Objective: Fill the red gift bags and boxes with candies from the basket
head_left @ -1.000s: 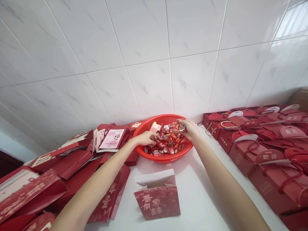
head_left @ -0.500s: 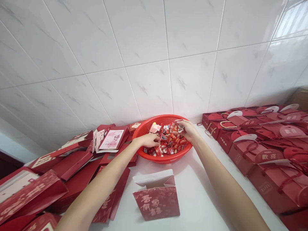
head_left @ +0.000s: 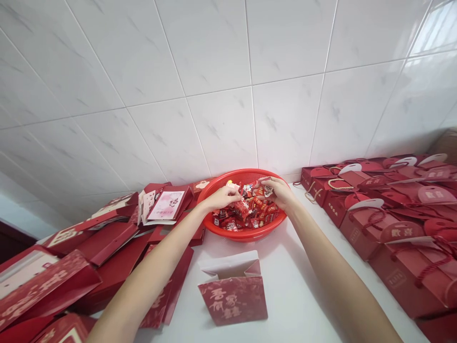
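Observation:
A red plastic basket (head_left: 246,237) near the wall holds many wrapped candies (head_left: 262,209). Over its left side, my left hand (head_left: 223,197) pinches a red-wrapped candy (head_left: 242,206), lifted a little above the pile. My right hand (head_left: 280,190) is at the basket's right side, its fingers closed on a red-and-white wrapped candy (head_left: 267,190). In front of the basket a small red paper bag (head_left: 233,300) stands with its top open and pale characters on its front. What lies inside it is hidden.
Red bags and flat boxes (head_left: 114,243) lie heaped on the left, with a pink-and-white card (head_left: 166,206) on top. Rows of closed red gift boxes (head_left: 385,228) with rope handles fill the right. A white tiled wall (head_left: 224,114) rises behind the white table (head_left: 285,286).
My left hand has risen slightly from the pile, now with a red-wrapped candy in its fingers. My right hand has stayed nearly in place.

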The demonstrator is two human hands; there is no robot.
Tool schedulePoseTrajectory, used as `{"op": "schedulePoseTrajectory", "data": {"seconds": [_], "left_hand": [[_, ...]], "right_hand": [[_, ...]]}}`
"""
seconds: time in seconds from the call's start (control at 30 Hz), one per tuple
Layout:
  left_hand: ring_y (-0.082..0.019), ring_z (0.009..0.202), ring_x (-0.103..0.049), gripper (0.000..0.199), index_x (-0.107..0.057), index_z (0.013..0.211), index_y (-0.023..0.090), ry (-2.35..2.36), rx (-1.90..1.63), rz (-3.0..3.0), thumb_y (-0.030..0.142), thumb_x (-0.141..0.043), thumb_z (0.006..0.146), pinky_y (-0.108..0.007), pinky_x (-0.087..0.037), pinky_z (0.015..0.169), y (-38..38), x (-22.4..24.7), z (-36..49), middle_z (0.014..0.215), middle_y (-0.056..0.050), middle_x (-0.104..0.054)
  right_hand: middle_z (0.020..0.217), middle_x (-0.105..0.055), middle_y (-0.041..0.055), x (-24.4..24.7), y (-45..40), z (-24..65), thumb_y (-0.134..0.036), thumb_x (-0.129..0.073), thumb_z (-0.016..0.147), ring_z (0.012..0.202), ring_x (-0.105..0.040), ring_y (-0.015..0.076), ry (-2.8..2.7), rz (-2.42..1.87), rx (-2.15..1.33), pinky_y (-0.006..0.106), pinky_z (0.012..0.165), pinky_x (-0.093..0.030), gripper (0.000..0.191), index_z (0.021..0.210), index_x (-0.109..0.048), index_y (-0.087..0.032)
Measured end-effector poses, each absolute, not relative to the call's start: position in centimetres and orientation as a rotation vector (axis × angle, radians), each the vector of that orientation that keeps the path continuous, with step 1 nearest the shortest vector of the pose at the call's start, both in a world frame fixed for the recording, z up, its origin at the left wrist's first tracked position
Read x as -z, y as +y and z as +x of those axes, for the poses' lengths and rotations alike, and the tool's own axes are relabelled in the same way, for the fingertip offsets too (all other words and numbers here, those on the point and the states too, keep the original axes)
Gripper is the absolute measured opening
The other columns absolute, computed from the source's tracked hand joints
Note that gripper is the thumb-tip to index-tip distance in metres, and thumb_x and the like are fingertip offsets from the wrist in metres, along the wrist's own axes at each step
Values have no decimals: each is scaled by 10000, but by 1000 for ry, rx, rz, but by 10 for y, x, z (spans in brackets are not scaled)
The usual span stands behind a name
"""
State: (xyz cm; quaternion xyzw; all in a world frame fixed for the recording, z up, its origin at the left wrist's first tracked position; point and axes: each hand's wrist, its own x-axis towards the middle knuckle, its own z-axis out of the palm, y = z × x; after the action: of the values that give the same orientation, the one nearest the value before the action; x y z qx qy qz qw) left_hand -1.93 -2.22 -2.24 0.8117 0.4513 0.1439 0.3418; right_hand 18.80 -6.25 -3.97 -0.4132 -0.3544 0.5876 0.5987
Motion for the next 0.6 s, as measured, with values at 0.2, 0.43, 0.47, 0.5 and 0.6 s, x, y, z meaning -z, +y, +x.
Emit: {"op": "schedulePoseTrajectory", "data": {"seconds": [0.2, 0.43, 0.47, 0.5, 0.6], "left_hand": [[-93, 582, -597, 157, -602, 808, 151, 1179, -644, 1698, 259, -565, 916, -187, -418, 524, -39, 8, 6, 688, 3, -626], [-84, 578, -606, 163, -629, 835, 131, 1068, -760, 1654, 257, -581, 926, -183, -476, 558, -44, 3, 23, 711, -12, -659], [-88, 598, -616, 170, -630, 852, 133, 1062, -777, 1634, 276, -577, 929, -192, -491, 593, -42, 5, 23, 733, -16, -670], [-94, 623, -628, 188, -633, 885, 137, 1068, -786, 1609, 302, -562, 938, -203, -501, 629, -40, 7, 22, 760, -22, -683], [-128, 685, -662, 269, -636, 1004, 153, 1160, -709, 1581, 364, -474, 965, -237, -512, 677, -33, 17, 16, 810, -40, -713]], "right_hand": [[694, -656, -6, 41, -67, 185, -217, -801, 628, 612, -599, 133, -1056, -1014, -1295, 214, 456, -523, 157, 695, -661, -191], [673, -648, -22, 42, -67, 189, -326, -893, 514, 597, -592, 128, -1112, -973, -1386, 220, 464, -496, 348, 725, -653, -186], [667, -646, -23, 42, -67, 190, -326, -895, 507, 592, -591, 127, -1095, -955, -1387, 217, 460, -488, 357, 724, -649, -184], [650, -638, -27, 42, -66, 190, -319, -897, 495, 574, -584, 123, -1068, -944, -1378, 212, 449, -472, 365, 719, -643, -183], [619, -627, -37, 42, -66, 190, -285, -895, 466, 532, -566, 114, -983, -936, -1330, 213, 433, -439, 371, 710, -634, -184]]}}
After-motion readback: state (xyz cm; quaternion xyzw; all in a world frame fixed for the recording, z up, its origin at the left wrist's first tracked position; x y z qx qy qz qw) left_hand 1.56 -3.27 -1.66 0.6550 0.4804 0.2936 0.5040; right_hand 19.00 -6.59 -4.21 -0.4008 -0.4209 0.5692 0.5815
